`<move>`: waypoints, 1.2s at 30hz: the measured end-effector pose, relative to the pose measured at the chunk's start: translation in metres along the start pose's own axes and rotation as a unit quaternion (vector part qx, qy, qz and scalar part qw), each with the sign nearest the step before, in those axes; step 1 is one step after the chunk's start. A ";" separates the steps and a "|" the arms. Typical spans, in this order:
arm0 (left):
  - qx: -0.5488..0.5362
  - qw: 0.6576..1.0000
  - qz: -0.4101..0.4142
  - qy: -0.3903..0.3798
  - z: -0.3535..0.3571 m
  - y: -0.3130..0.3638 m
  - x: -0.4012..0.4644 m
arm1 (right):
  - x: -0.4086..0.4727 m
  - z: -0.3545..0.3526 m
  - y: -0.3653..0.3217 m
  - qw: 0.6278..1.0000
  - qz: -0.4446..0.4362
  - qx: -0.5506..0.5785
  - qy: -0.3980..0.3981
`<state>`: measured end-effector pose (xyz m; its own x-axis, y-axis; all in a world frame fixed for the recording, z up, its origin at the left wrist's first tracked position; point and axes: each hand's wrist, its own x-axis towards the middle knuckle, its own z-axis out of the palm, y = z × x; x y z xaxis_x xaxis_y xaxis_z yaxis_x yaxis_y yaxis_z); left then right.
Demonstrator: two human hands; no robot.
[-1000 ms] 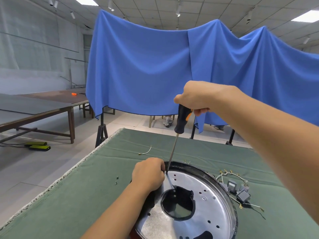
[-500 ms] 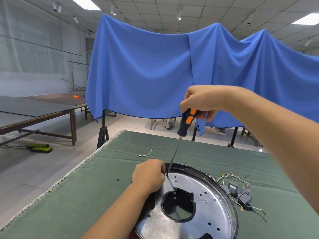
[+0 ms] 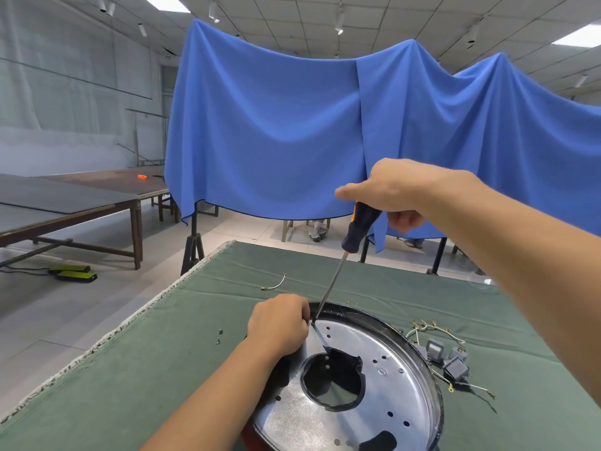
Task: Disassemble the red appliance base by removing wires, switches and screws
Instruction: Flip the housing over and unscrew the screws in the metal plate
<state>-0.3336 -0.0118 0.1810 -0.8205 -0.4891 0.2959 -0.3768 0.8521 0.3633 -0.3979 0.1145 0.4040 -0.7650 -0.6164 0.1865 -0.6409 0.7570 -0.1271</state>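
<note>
Right hand point(image 3: 392, 190) grips the screwdriver point(image 3: 354, 234), tip at the appliance base point(image 3: 374, 382) rim; left hand point(image 3: 279, 323), fingers curled, steadies that rim.

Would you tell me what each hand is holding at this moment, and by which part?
The right hand grips the screwdriver by the top of its handle. The left hand rests curled at the appliance base rim beside the tip; whether it pinches anything cannot be told.

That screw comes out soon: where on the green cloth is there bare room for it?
Bare cloth lies left of the appliance base, between the loose screws and the table's near-left edge, and beyond the short wire. Right of the base is crowded with removed switches.
</note>
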 end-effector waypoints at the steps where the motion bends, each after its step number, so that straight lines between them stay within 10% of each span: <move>1: 0.001 1.000 0.000 -0.001 0.000 0.000 0.000 | -0.001 0.001 0.000 0.999 0.010 -0.040 0.021; 9: 0.005 1.000 -0.001 -0.002 -0.001 0.001 -0.001 | -0.001 -0.011 0.000 0.991 -0.063 0.082 -0.086; 25: 0.003 1.000 -0.001 -0.003 -0.003 0.002 -0.002 | -0.002 0.007 -0.007 0.990 -0.044 -0.088 0.098; 31: 0.001 1.000 -0.001 -0.003 -0.002 0.001 -0.001 | -0.001 0.007 -0.008 0.992 -0.072 0.103 -0.003; 36: -0.002 1.000 0.000 -0.003 -0.002 0.001 -0.001 | -0.001 0.013 -0.009 0.988 -0.051 -0.069 0.128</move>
<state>-0.3319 -0.0109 0.1825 -0.8232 -0.4884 0.2895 -0.3761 0.8510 0.3665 -0.3920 0.1058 0.3926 -0.6449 -0.6286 0.4346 -0.6850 0.7276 0.0358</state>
